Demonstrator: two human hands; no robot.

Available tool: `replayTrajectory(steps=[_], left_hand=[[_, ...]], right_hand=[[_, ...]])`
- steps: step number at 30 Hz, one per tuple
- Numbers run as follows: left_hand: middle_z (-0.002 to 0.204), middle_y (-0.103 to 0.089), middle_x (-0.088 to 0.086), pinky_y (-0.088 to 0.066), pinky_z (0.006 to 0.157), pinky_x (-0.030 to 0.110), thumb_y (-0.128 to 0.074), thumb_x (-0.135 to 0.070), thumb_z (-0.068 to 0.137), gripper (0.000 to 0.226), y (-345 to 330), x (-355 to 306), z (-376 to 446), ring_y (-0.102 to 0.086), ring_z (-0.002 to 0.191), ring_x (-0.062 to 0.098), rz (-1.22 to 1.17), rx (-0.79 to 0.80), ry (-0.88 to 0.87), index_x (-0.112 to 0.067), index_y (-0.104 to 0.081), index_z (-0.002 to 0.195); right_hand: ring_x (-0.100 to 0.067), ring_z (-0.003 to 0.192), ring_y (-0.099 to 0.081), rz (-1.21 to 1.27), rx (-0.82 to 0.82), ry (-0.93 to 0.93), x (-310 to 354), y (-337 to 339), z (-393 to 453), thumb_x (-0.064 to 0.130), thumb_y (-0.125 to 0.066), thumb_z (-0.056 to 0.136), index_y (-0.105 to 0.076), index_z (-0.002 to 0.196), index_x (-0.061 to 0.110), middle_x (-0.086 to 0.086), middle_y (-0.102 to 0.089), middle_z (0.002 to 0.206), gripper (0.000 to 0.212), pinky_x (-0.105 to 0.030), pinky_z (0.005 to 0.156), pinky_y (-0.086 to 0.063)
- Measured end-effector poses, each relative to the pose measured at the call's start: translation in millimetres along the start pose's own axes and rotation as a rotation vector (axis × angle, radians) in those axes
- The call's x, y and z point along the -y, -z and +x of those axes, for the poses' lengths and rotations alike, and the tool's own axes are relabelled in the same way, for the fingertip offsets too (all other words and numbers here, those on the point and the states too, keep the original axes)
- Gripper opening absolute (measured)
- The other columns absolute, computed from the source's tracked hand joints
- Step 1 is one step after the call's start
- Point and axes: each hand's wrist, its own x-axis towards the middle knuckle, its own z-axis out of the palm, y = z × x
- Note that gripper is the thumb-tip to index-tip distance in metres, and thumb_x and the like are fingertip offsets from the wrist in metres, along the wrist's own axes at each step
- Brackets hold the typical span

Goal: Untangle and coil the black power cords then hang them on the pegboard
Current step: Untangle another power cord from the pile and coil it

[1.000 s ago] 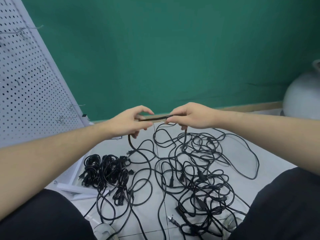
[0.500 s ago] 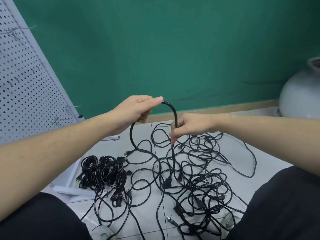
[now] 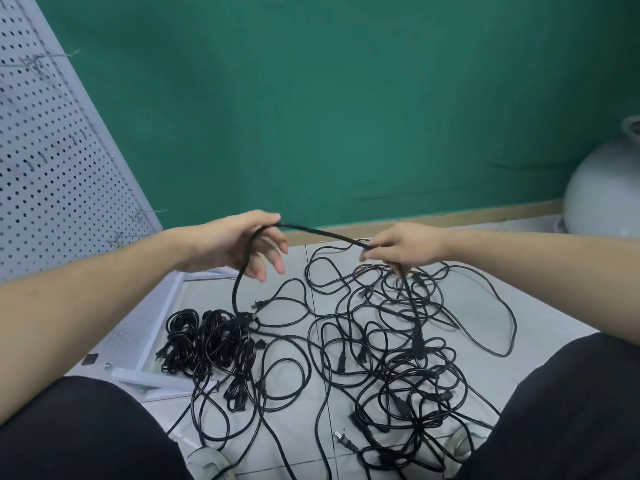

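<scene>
One black power cord (image 3: 322,233) stretches between my two hands above the floor. My left hand (image 3: 239,242) pinches it between thumb and forefinger, the other fingers spread loosely below; from there the cord drops to a plug near the coiled bundles. My right hand (image 3: 403,249) grips the other part, and that end hangs down to a connector (image 3: 418,344) over the tangle. A big tangle of black cords (image 3: 388,344) covers the tiled floor. Several coiled cord bundles (image 3: 207,344) lie at the left. The white pegboard (image 3: 52,150) leans at far left with wire hooks.
The pegboard's white base frame (image 3: 152,341) lies on the floor beside the coiled bundles. A grey round vessel (image 3: 606,192) stands at the right by the green wall (image 3: 346,98). My dark-trousered knees (image 3: 86,427) frame the bottom corners, with shoes showing between them.
My hands have moved apart, drawing the cord out from a tight arch into a longer span. The right hand slid right along it, and the connector end now hangs lifted above the tangle.
</scene>
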Motion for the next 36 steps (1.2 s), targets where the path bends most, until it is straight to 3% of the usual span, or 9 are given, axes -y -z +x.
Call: replayTrajectory(steps=[3,5,8,11,16,21,27,31,36], left_hand=[[0.114,-0.075,0.013,-0.054,0.079,0.033,-0.076,-0.068,0.069,0.076,-5.2,3.1,0.5,-0.071,0.082,0.027,0.144,0.208,0.139,-0.016,-0.059,0.122],[0.116,-0.075,0.009,-0.056,0.081,0.035,-0.074,-0.059,0.083,0.065,-20.2,-1.3,2.7,-0.072,0.090,0.025,0.208,0.241,0.150,-0.018,-0.056,0.130],[0.094,-0.073,0.004,-0.057,0.091,0.043,-0.062,-0.042,0.097,0.043,-45.2,-9.7,10.8,-0.070,0.083,0.022,0.136,0.137,0.067,-0.014,-0.055,0.129],[0.067,-0.043,-0.003,-0.055,0.068,0.034,-0.053,-0.035,0.106,0.024,-56.9,-15.9,22.7,-0.045,0.055,0.013,0.059,-0.038,-0.058,-0.011,-0.058,0.107],[0.060,-0.032,-0.008,-0.034,0.051,0.023,-0.051,-0.044,0.105,0.041,-54.1,-28.6,29.3,-0.024,0.049,0.011,-0.194,-0.259,-0.200,-0.024,-0.036,0.072],[0.081,-0.054,0.005,-0.049,0.050,0.028,-0.044,-0.045,0.107,0.037,-57.1,-27.0,24.2,-0.049,0.051,0.015,-0.156,-0.254,-0.195,-0.013,-0.049,0.089],[0.116,-0.070,0.007,-0.058,0.096,0.045,-0.035,-0.042,0.110,0.045,-81.8,-23.5,34.2,-0.069,0.104,0.017,-0.050,-0.270,-0.240,-0.022,-0.055,0.076],[0.121,-0.070,0.014,-0.056,0.100,0.041,-0.035,-0.041,0.110,0.036,-95.8,-23.9,43.1,-0.070,0.109,0.017,-0.096,-0.230,-0.247,-0.023,-0.059,0.090],[0.112,-0.076,-0.001,-0.052,0.099,0.033,-0.051,-0.033,0.107,0.027,-97.5,-25.7,51.7,-0.072,0.106,0.013,-0.075,-0.215,-0.283,-0.010,-0.060,0.117]], right_hand=[[-0.022,0.054,-0.068,0.053,-0.065,-0.033,8.5,5.5,-3.2,0.038,-0.055,0.102,-0.072,0.111,0.029,-0.007,-0.054,0.062,0.022,-0.028,0.069,-0.052],[-0.021,0.052,-0.068,0.078,-0.106,-0.029,20.6,6.5,-3.6,0.040,-0.055,0.102,-0.073,0.111,0.026,-0.003,-0.049,0.066,0.024,-0.026,0.063,-0.047],[-0.008,0.042,-0.056,0.111,-0.142,0.062,42.6,3.5,-2.7,0.032,-0.058,0.102,-0.072,0.109,0.019,-0.001,-0.047,0.071,0.020,-0.023,0.055,-0.050],[-0.008,0.045,-0.048,0.245,-0.183,0.116,55.5,1.1,2.0,0.027,-0.064,0.099,-0.070,0.098,0.018,0.011,-0.050,0.059,0.011,-0.023,0.053,-0.051],[-0.018,0.066,-0.060,0.685,-0.260,0.089,54.4,7.2,4.2,0.028,-0.066,0.098,-0.060,0.087,0.013,0.000,-0.057,0.066,0.019,-0.026,0.070,-0.055],[-0.019,0.073,-0.063,0.938,-0.280,0.065,53.0,8.2,5.0,0.029,-0.054,0.105,-0.063,0.093,0.015,-0.001,-0.059,0.072,0.020,-0.040,0.083,-0.058],[-0.013,0.062,-0.052,1.103,-0.368,0.026,70.5,5.8,13.4,0.028,-0.055,0.104,-0.048,0.083,0.020,0.003,-0.052,0.070,0.023,-0.029,0.064,-0.041],[-0.017,0.077,-0.068,1.133,-0.397,0.061,74.4,1.9,15.3,0.024,-0.067,0.097,-0.041,0.086,0.019,0.001,-0.069,0.076,0.029,-0.031,0.072,-0.052],[-0.025,0.077,-0.071,1.298,-0.387,0.086,77.4,8.4,12.5,0.017,-0.061,0.100,-0.040,0.090,0.016,-0.007,-0.069,0.075,0.023,-0.041,0.084,-0.055]])
